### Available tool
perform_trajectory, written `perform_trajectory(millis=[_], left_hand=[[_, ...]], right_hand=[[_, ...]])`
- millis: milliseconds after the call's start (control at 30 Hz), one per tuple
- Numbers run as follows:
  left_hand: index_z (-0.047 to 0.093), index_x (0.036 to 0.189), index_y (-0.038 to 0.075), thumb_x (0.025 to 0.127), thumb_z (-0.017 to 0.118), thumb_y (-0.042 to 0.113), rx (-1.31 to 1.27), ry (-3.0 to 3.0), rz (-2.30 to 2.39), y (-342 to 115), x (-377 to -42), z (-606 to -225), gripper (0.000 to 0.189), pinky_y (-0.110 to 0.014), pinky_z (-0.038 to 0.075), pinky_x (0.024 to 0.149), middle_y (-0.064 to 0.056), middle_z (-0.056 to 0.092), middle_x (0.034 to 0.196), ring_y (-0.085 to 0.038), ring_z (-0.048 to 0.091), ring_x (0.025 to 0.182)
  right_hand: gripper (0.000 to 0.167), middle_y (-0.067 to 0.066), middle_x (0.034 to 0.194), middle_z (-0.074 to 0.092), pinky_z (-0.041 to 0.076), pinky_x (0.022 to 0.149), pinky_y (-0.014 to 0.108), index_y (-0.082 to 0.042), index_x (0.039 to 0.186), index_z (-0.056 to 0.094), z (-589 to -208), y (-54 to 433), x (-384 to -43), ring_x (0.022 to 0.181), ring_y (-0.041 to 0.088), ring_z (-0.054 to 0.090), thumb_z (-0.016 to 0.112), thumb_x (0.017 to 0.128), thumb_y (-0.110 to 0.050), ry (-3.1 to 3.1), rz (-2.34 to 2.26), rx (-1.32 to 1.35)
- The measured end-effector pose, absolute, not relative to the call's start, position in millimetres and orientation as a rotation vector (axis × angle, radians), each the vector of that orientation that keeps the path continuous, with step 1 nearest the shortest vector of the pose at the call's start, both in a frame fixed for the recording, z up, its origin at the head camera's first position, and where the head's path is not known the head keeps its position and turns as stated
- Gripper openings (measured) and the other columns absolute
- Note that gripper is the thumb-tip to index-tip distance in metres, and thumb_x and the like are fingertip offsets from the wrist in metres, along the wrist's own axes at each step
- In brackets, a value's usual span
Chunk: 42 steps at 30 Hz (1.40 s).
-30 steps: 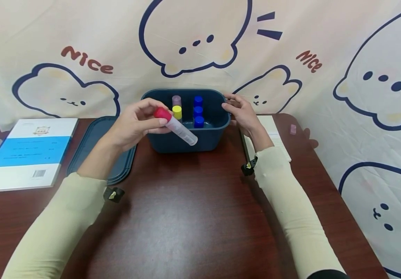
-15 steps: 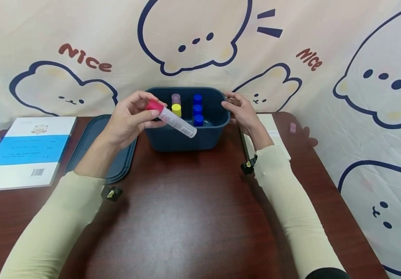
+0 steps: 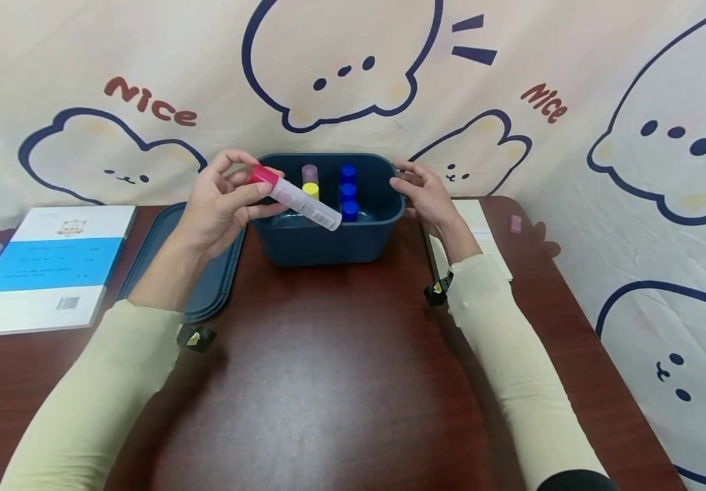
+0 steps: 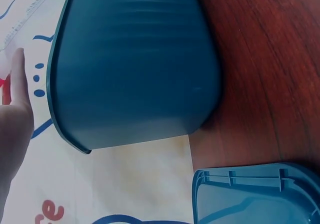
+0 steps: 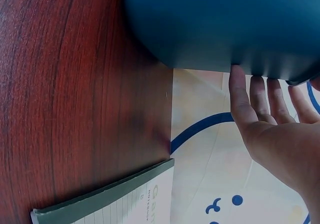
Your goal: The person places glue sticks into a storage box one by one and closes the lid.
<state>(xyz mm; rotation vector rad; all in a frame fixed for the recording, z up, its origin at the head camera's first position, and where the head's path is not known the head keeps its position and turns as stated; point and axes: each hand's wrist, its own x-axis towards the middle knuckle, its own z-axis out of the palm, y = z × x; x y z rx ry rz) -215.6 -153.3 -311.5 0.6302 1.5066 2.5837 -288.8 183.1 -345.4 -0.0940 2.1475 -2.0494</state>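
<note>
My left hand holds a translucent tube by its red cap, between thumb and fingers. Tilted, the tube slants down to the right above the front rim of a dark blue bin. Inside the bin stand a yellow-capped tube, a purple-capped one and a row of three blue caps. My right hand grips the bin's right rim, thumb on the edge. In the right wrist view its fingertips press the outer wall.
Left of the bin lies a dark blue lid, with a white and blue book beyond it. A lined notebook lies under my right forearm. A small pink block sits near the right edge. Behind stands a printed cloth wall.
My left hand has drawn slightly up and to the left with the red-capped tube, whose free end has risen. My right hand stays on the bin.
</note>
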Motion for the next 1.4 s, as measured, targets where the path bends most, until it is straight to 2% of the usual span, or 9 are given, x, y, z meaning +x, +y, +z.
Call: perform_trajectory(millis=[133, 333, 467, 667, 767, 867, 1200, 1400], left_hand=[[0.053, 0.114, 0.005, 0.094, 0.065, -0.008, 0.603, 1.514, 2.608, -154, -216, -311, 0.026, -0.046, 0.058, 0.083, -0.021, 0.060, 0.123, -0.035, 0.058, 0.117], [0.055, 0.114, 0.006, 0.093, 0.068, -0.006, 0.540, 1.619, 2.603, -152, -217, -312, 0.028, -0.044, 0.058, 0.084, -0.021, 0.057, 0.128, -0.036, 0.055, 0.121], [0.056, 0.116, 0.007, 0.093, 0.069, -0.004, 0.521, 1.742, 2.540, -151, -219, -313, 0.029, -0.040, 0.058, 0.084, -0.019, 0.058, 0.128, -0.033, 0.059, 0.118], [0.057, 0.122, 0.011, 0.093, 0.074, 0.010, 0.473, 2.225, 2.202, -148, -220, -311, 0.034, -0.027, 0.059, 0.083, -0.015, 0.061, 0.126, -0.027, 0.060, 0.110], [0.057, 0.124, 0.014, 0.094, 0.075, 0.017, 0.460, 2.435, 1.981, -146, -221, -310, 0.036, -0.024, 0.057, 0.085, -0.011, 0.064, 0.125, -0.025, 0.060, 0.109], [0.057, 0.123, 0.015, 0.094, 0.075, 0.019, 0.455, 2.503, 1.874, -144, -222, -308, 0.034, -0.025, 0.056, 0.086, -0.010, 0.065, 0.124, -0.024, 0.060, 0.108], [0.060, 0.122, 0.005, 0.093, 0.075, 0.014, 0.467, 2.612, 1.689, -133, -233, -303, 0.034, -0.021, 0.057, 0.079, -0.014, 0.065, 0.119, -0.026, 0.061, 0.101], [0.061, 0.123, 0.004, 0.092, 0.077, 0.010, 0.473, 2.679, 1.507, -129, -237, -302, 0.035, -0.030, 0.057, 0.083, -0.014, 0.061, 0.119, -0.029, 0.061, 0.104]], right_hand=[[0.048, 0.011, 0.148, 0.049, 0.049, 0.102, 0.053, -0.017, 0.149, 0.049, -346, 183, -289, 0.124, 0.036, 0.057, 0.062, 0.103, -0.021, 2.144, -2.053, -0.102], [0.048, 0.010, 0.148, 0.049, 0.050, 0.101, 0.052, -0.017, 0.149, 0.049, -346, 182, -288, 0.123, 0.035, 0.058, 0.062, 0.103, -0.021, 2.153, -2.049, -0.104], [0.048, 0.011, 0.148, 0.048, 0.050, 0.102, 0.052, -0.016, 0.149, 0.049, -345, 182, -288, 0.124, 0.036, 0.057, 0.062, 0.103, -0.021, 2.154, -2.047, -0.103], [0.049, 0.011, 0.148, 0.048, 0.048, 0.103, 0.055, -0.016, 0.149, 0.049, -345, 182, -288, 0.126, 0.038, 0.056, 0.062, 0.103, -0.020, 2.141, -2.057, -0.105], [0.048, 0.011, 0.149, 0.047, 0.048, 0.102, 0.054, -0.016, 0.149, 0.049, -346, 182, -289, 0.127, 0.040, 0.055, 0.062, 0.103, -0.020, 2.134, -2.061, -0.109], [0.047, 0.011, 0.149, 0.048, 0.049, 0.102, 0.053, -0.016, 0.149, 0.049, -346, 183, -289, 0.127, 0.041, 0.054, 0.062, 0.103, -0.019, 2.125, -2.068, -0.112], [0.047, 0.010, 0.149, 0.048, 0.051, 0.100, 0.050, -0.016, 0.149, 0.049, -346, 184, -290, 0.126, 0.040, 0.055, 0.061, 0.103, -0.020, 2.132, -2.060, -0.114], [0.047, 0.010, 0.150, 0.047, 0.048, 0.103, 0.055, -0.016, 0.149, 0.049, -347, 184, -290, 0.127, 0.039, 0.055, 0.061, 0.103, -0.020, 2.136, -2.063, -0.117]])
